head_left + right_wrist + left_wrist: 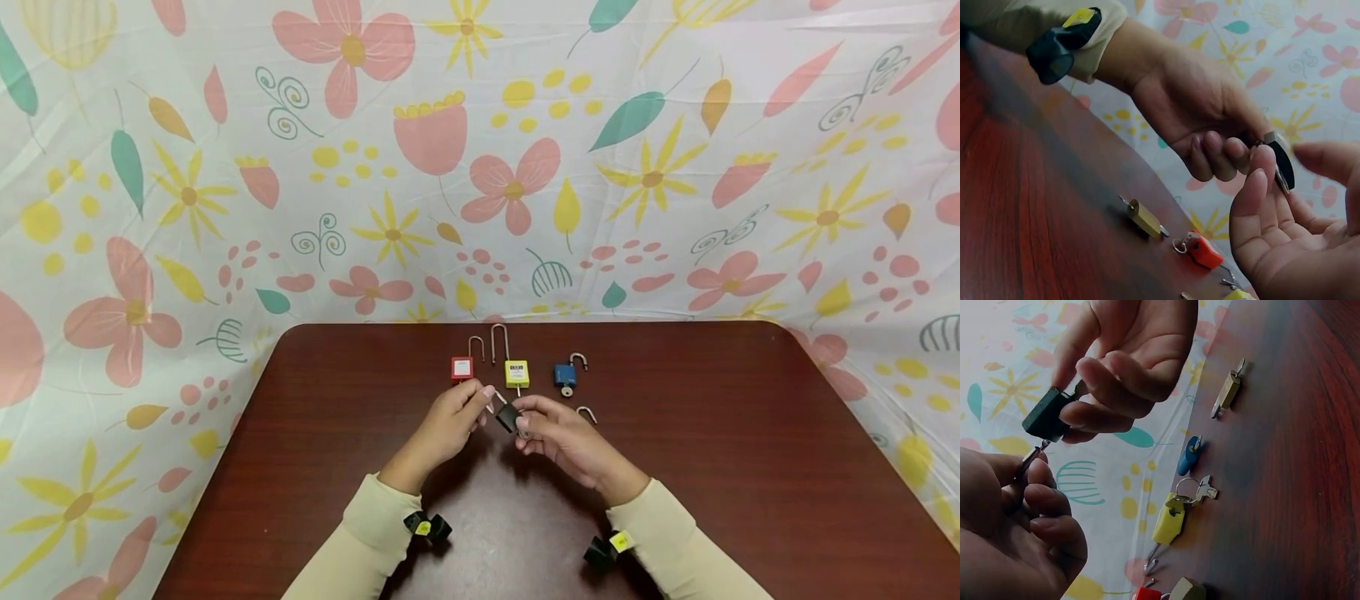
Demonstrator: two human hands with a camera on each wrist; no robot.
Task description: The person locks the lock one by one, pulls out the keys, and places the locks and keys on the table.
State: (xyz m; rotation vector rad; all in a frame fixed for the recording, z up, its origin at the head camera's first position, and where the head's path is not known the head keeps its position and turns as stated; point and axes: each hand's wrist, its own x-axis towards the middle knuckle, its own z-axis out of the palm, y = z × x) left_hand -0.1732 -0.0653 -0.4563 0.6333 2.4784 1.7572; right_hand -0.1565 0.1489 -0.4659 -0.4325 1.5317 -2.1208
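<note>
A black padlock [507,417] is held between both hands, raised over the table. My left hand [453,413] pinches its metal shackle [501,397] between thumb and fingers. On the other side, my right hand [564,439] grips the key [1079,389] at the bottom of the lock, its fingertips right at the black body. The left wrist view shows the lock body tilted, with the shackle running down into the left fingertips. From the right wrist, the key's edge [1282,180] shows beside the body, partly covered by the right fingers.
Behind the hands lie a red padlock [462,368], a yellow padlock [517,375] and a blue padlock [565,376], shackles open. A brass padlock [1230,390] is mostly behind the right hand in the head view; another brass padlock [1144,219] lies near the red one. A patterned cloth [510,233] hangs behind the table.
</note>
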